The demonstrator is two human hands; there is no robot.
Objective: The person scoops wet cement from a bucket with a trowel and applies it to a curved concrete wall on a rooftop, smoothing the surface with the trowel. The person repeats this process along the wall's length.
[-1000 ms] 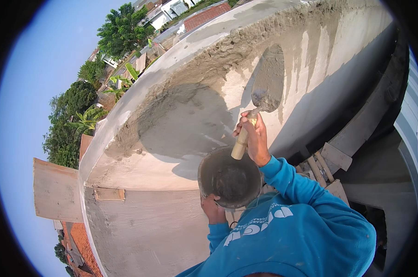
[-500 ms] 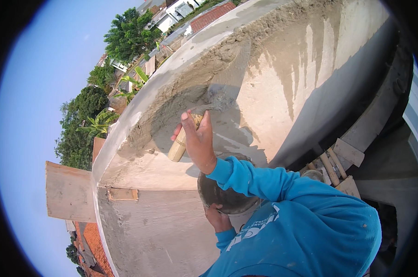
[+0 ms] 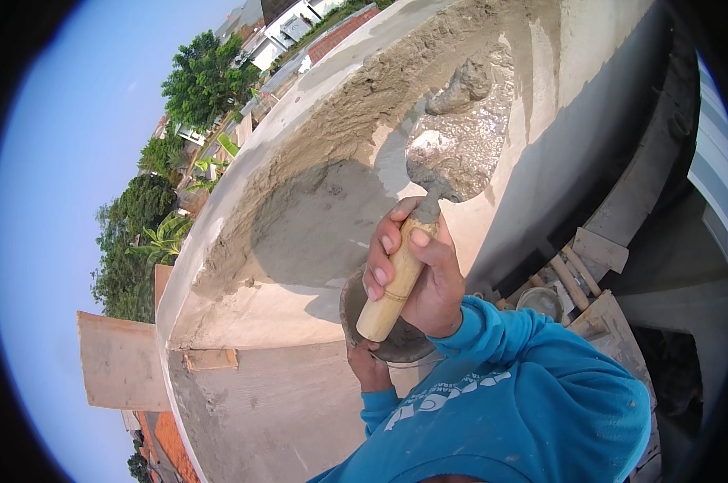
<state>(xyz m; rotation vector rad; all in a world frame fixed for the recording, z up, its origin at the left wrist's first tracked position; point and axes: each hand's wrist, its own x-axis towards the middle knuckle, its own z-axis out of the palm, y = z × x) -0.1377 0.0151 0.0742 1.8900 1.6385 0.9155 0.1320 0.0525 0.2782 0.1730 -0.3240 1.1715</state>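
My right hand (image 3: 436, 278) is closed round the wooden handle (image 3: 392, 298) of a trowel. The trowel's blade (image 3: 464, 141) points away from me, coated in shiny wet mortar, with a grey lump near its far end. It stands out in front of a curved wall (image 3: 291, 302) and hides part of it. Lower down, my left hand (image 3: 369, 369) grips the rim of a dark bucket (image 3: 354, 302), its thumb over the edge. My right hand and the handle cover much of the bucket's mouth. Wet grey mortar (image 3: 315, 209) is spread on the wall.
A board (image 3: 122, 362) juts out past the wall's left edge. At right, wooden poles (image 3: 569, 282), a pail (image 3: 541, 302) and planks (image 3: 617, 338) lie beside a dark gap. Trees (image 3: 207, 80) and roofs (image 3: 340, 36) show beyond the wall's top edge.
My right hand has drawn the trowel off the wall, back and to the right. Its mortar-covered blade has turned into plain view. My left hand stays on the bucket.
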